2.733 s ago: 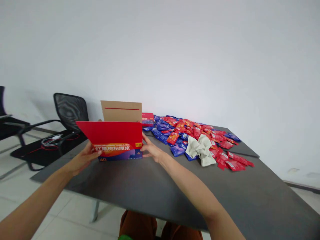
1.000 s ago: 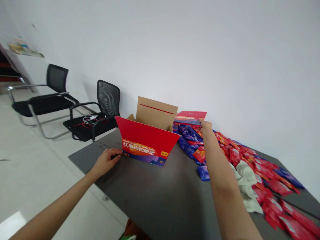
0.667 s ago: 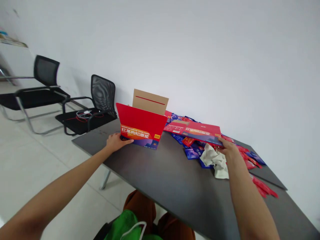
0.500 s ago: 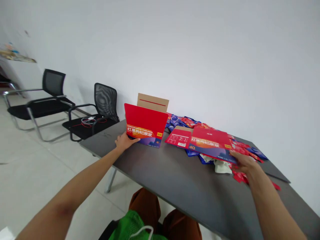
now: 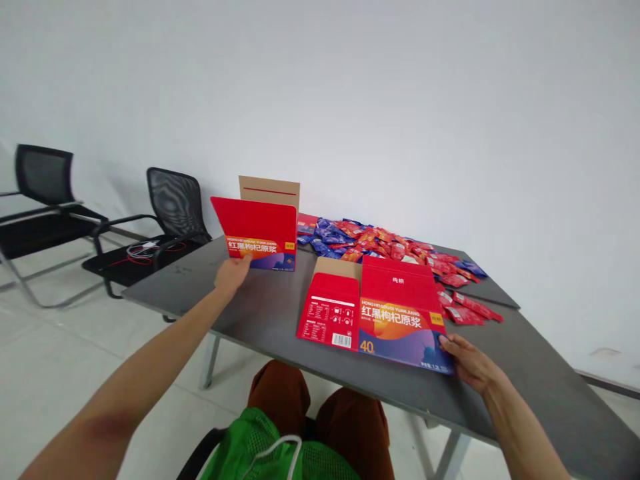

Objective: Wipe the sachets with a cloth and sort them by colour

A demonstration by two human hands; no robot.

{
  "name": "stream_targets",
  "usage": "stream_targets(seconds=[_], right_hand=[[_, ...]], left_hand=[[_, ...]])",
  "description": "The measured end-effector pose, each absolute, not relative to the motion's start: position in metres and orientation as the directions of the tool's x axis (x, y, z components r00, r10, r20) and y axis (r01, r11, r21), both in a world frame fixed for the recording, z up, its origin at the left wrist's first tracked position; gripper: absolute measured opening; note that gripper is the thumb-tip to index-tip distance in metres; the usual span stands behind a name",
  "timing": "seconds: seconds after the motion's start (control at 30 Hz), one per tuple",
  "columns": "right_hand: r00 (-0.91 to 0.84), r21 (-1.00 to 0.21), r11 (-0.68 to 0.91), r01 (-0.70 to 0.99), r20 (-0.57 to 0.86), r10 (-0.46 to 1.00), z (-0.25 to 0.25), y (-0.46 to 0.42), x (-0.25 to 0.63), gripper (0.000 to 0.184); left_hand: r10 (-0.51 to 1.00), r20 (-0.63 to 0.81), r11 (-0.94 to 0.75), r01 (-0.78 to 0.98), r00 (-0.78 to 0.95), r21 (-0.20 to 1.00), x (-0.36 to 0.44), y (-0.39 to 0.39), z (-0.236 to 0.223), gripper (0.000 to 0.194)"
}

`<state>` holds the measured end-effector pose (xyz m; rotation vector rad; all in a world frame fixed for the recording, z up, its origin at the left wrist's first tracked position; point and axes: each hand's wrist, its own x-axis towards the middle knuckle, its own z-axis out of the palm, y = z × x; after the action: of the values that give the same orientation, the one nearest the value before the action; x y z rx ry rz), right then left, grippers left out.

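Note:
My left hand [image 5: 234, 273] is at the near left corner of a standing red and purple carton [image 5: 260, 230]. Its thumb lies on the printed front, and the other fingers are partly hidden at the side. The carton's red flap stands up, with a bare brown flap [image 5: 270, 189] behind it. With my right hand [image 5: 467, 360] I pinch the lower right corner of a second carton [image 5: 400, 320], flattened, its printed panels facing up. That carton spreads over the table close to the front edge, its two printed panels side by side.
Behind the flattened carton, a heap of red and blue sachets [image 5: 370, 240] covers the back of the grey table [image 5: 280, 307]. Two black mesh chairs stand to the left; the nearer chair [image 5: 175, 207] holds coiled cables [image 5: 143, 250]. A white wall rises behind.
My right hand has brought the flattened carton toward the table's front edge and lowered it. The standing carton sits slightly farther back, my left hand still at it. The view has turned right.

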<state>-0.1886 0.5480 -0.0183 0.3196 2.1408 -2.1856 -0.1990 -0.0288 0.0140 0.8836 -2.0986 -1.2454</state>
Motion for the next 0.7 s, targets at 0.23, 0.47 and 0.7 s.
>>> stream_targets(seconds=[0.23, 0.47, 0.7], right_hand=[[-0.995, -0.995, -0.094, 0.020, -0.030, 0.100, -0.036, 0.546, -0.193, 0.041], [-0.995, -0.992, -0.111, -0.066, 0.057, 0.081, -0.033, 0.519, -0.200, 0.035], [-0.969, -0.929, -0.304, -0.209, 0.154, 0.194, 0.015, 0.479, -0.192, 0.053]], left_hand=[[-0.183, -0.197, -0.148, -0.171, -0.963, 0.974, -0.174, 0.105, -0.008, 0.055], [-0.563, -0.030, -0.338, 0.196, -0.826, 0.920, -0.191, 0.138, -0.019, 0.042], [-0.764, 0.165, -0.241, 0.514, -0.624, 0.823, -0.212, 0.149, -0.023, 0.040]])
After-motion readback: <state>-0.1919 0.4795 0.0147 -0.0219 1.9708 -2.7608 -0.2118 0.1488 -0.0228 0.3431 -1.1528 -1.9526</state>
